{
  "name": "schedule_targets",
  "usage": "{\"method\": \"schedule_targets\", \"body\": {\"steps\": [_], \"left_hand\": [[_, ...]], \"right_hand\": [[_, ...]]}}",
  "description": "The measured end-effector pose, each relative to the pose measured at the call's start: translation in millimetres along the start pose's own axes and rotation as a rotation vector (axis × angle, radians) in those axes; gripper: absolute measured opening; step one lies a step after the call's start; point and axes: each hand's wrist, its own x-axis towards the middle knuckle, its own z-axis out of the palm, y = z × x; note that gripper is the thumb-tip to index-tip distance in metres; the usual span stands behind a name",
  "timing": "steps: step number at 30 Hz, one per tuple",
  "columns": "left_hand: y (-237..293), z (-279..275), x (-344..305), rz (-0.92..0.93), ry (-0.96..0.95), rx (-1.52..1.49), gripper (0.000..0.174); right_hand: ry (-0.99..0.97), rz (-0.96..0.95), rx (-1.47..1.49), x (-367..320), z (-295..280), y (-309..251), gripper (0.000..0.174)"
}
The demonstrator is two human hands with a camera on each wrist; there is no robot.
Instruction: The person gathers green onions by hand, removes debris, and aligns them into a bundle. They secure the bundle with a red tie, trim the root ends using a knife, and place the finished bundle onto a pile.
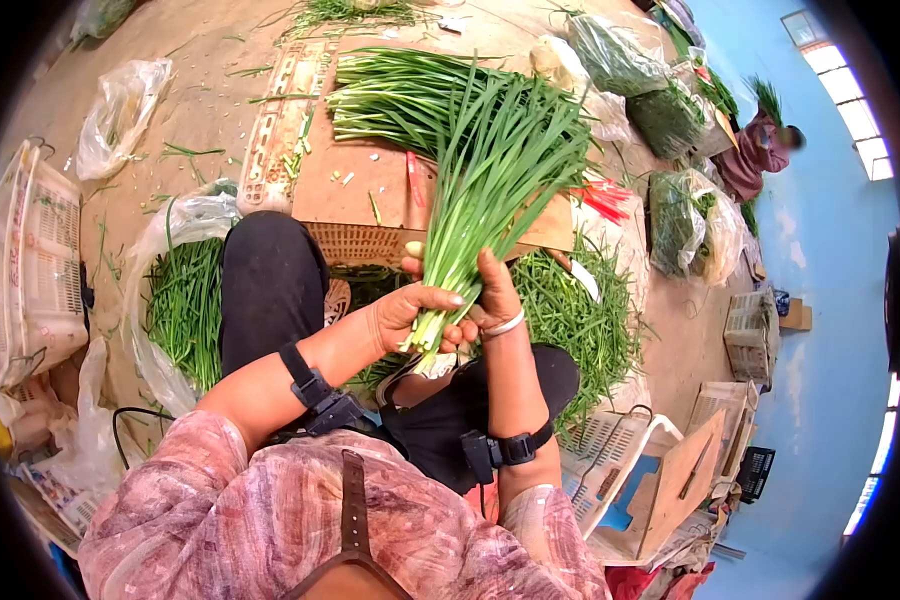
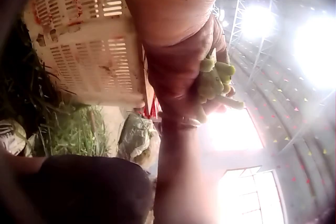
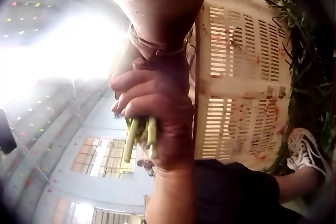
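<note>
A bunch of garlic chives [image 1: 480,180] leans up and away from me in the head view, its pale stalk ends toward my lap. My left hand [image 1: 400,315] grips the lower stalks from the left, thumb laid across them. From the other side my right hand [image 1: 497,298], a bracelet at its wrist, holds the same bunch with its thumb up along it. Cut stalk ends [image 2: 214,82] poke out beside the hands in the left wrist view. Under the leaves, a pile of chives [image 1: 400,100] lies on a board [image 1: 370,190] on an upturned crate [image 3: 241,82].
Red ties [image 1: 605,198] lie right of the board, and a red strip [image 1: 415,180] on it. A knife [image 1: 582,278] rests on loose greens [image 1: 580,340] by my right knee. A bag of greens [image 1: 185,300] stands left. Another person [image 1: 755,160] sits at the far right.
</note>
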Motion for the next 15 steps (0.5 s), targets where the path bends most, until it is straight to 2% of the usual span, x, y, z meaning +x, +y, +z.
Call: {"method": "schedule_targets", "body": {"steps": [2, 4, 6, 8, 10, 12, 13, 14, 15], "left_hand": [[1.3, -4.4, -5.0, -0.013, 0.018, 0.067, 0.032], [-5.4, -7.8, -2.9, 0.079, -0.023, 0.012, 0.035], [-7.6, -12.1, 0.6, 0.118, -0.004, -0.044, 0.039], [-9.0, -8.9, 4.1, 0.138, -0.015, -0.081, 0.039], [-11.8, -14.7, 6.4, 0.138, 0.014, -0.068, 0.038], [-14.6, -21.1, 11.0, 0.122, 0.043, -0.048, 0.037], [-17.7, -23.9, 13.9, 0.139, 0.065, -0.014, 0.036], [-20.4, -24.8, 16.6, 0.154, 0.087, 0.023, 0.036], [-21.2, -22.9, 19.1, 0.131, 0.137, 0.017, 0.030]], "right_hand": [[0.017, -0.035, -0.045, -0.1, 4.2, 3.7, 0.084], [0.115, -0.012, 0.154, -2.1, -2.0, 7.0, 0.069], [0.290, 0.059, -0.105, -12.2, -32.2, -0.7, 0.065], [0.641, 0.028, -0.321, -27.5, -31.5, -12.1, 0.057], [0.990, -0.201, -0.933, -37.0, -34.8, -20.0, 0.046], [1.047, -0.604, -1.267, -45.6, -36.3, -30.2, 0.038], [1.069, -0.531, -1.265, -44.4, -9.6, -40.8, 0.030], [1.021, -0.456, -1.420, -38.8, 16.2, -48.4, 0.025], [0.979, -0.347, -1.531, -31.6, 14.4, -44.8, 0.026]]}}
